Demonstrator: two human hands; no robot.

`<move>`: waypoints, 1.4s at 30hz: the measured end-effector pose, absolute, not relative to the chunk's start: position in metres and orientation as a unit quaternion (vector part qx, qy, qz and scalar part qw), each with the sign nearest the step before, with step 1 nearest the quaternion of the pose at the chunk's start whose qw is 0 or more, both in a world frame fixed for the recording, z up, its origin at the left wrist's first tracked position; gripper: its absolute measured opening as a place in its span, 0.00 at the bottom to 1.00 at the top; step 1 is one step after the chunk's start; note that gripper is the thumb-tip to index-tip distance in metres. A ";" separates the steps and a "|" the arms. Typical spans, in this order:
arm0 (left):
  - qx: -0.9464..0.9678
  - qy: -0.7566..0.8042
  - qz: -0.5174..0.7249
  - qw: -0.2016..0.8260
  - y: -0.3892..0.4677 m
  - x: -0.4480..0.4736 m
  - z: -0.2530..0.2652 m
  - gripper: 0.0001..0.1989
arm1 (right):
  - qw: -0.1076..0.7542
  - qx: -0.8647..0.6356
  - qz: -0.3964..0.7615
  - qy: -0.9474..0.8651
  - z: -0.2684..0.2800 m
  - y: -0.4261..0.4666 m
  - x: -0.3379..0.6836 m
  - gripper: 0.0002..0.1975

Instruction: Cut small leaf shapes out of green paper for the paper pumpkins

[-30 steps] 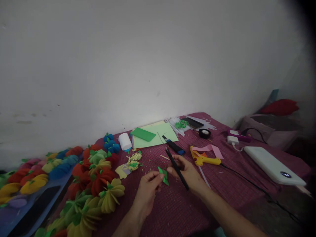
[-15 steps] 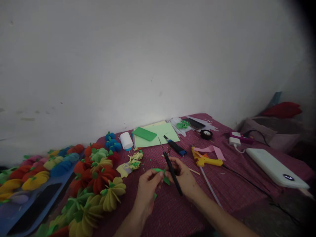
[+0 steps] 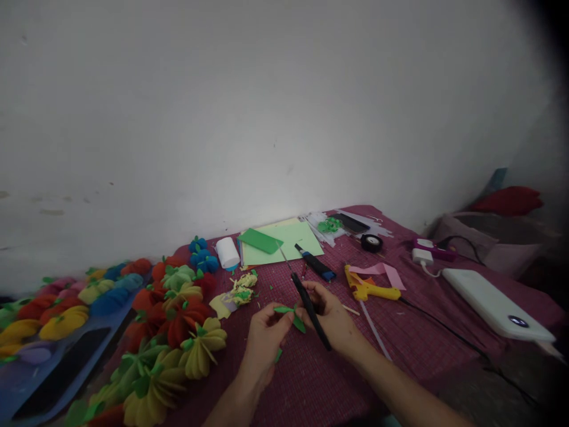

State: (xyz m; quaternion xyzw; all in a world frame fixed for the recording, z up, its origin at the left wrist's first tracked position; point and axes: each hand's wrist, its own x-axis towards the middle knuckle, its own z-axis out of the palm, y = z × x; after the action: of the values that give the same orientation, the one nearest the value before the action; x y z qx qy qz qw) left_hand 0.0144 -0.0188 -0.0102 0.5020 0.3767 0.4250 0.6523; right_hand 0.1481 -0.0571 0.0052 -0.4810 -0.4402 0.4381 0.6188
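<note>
My left hand [image 3: 265,339] pinches a small green leaf-shaped piece [image 3: 299,323] between thumb and fingertips. Its pointed parts stick out in front of the fingers. Close beside it, my right hand [image 3: 328,315] is closed round a black-handled tool with a thin metal blade [image 3: 311,311], which points away from me over the table. The right fingertips touch or nearly touch the green piece; I cannot tell which. Another bit of green [image 3: 278,356] shows below my left hand.
Several colourful pumpkin-shaped foam pieces [image 3: 186,308] crowd the left side. Ahead lie a green sheet [image 3: 261,241], a light green sheet [image 3: 293,237], a blue-black utility knife [image 3: 316,264] and yellow scraps [image 3: 243,287]. To the right are a yellow glue gun [image 3: 373,290] and a white power bank [image 3: 493,302].
The tool's tip has swung slightly left. The green piece has turned a little between my fingers, and both hands stay almost in place.
</note>
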 end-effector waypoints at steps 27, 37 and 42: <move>0.334 0.309 0.597 0.661 -0.018 0.011 0.006 0.11 | 0.461 -0.493 0.507 -0.536 -0.017 -0.105 0.118 0.29; 0.327 0.303 0.604 0.660 -0.018 0.011 0.007 0.10 | 0.464 -0.515 0.503 -0.517 -0.023 -0.104 0.119 0.24; 0.315 0.295 0.601 0.673 -0.018 0.011 0.007 0.11 | 0.462 -0.507 0.501 -0.527 -0.025 -0.104 0.120 0.19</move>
State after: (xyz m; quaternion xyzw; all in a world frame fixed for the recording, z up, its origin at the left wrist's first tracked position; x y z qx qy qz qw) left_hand 0.0107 -0.0180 0.0066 0.3150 0.2950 0.6009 0.6728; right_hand 0.1199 -0.1035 -0.0254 -0.5072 -0.5268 0.5014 0.4625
